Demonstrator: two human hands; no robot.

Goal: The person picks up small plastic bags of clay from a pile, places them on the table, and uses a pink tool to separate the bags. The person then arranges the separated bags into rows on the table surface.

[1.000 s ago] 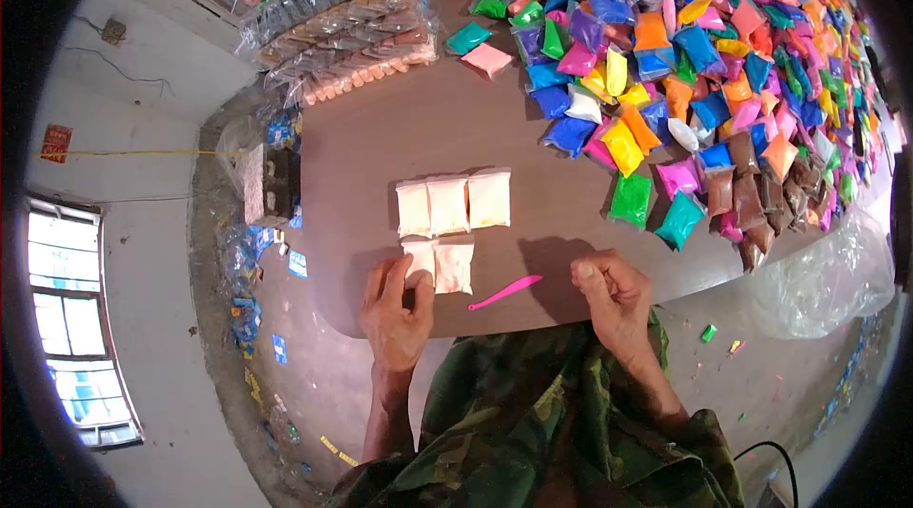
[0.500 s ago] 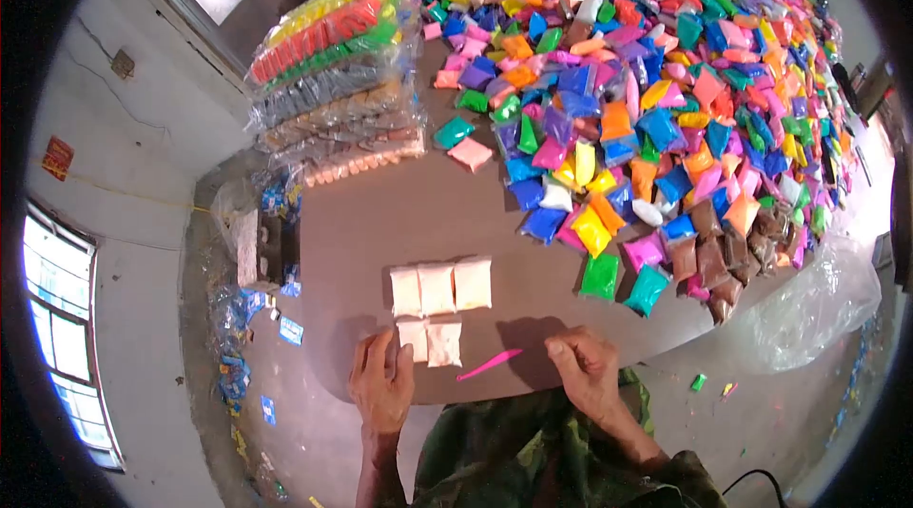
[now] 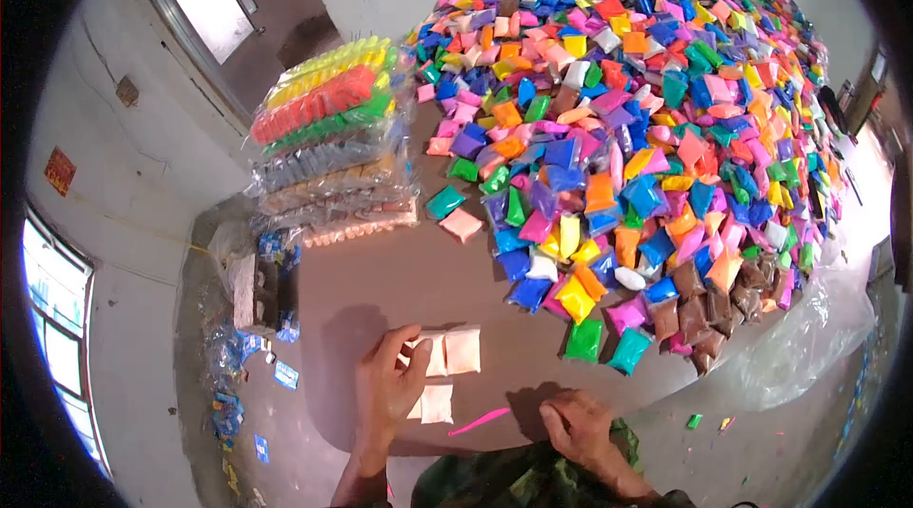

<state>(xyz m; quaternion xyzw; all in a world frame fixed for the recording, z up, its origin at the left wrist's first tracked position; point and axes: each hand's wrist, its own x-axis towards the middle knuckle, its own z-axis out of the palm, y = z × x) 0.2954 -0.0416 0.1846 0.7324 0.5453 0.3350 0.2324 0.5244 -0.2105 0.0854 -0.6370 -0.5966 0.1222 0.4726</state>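
Near the front of the brown table, my left hand (image 3: pixel 392 380) reaches over the left end of two short rows of peach-coloured clay packets. Its thumb and index finger are apart and curved around the far-row packet it partly covers. Beside it in that row lies another flat peach packet (image 3: pixel 463 351). Below, a nearer packet (image 3: pixel 437 403) shows, its left neighbour mostly hidden by the hand. A pink plastic tool (image 3: pixel 478 421), thin and flat, rests between my two hands. My right hand (image 3: pixel 577 427) hovers at the table's front edge, fingers curled in, with nothing showing in them.
A large heap of colourful clay packets (image 3: pixel 609 127) covers the back and right of the table (image 3: pixel 352 280). Stacked bags of coloured pieces (image 3: pixel 333 142) stand at the back left. A clear plastic bag (image 3: pixel 794 351) hangs at the right edge. Wrappers litter the floor.
The view has tilted up, so the table sits lower in it. My left hand has moved from beside the near row up over the far row's left packet. My right hand stays curled.
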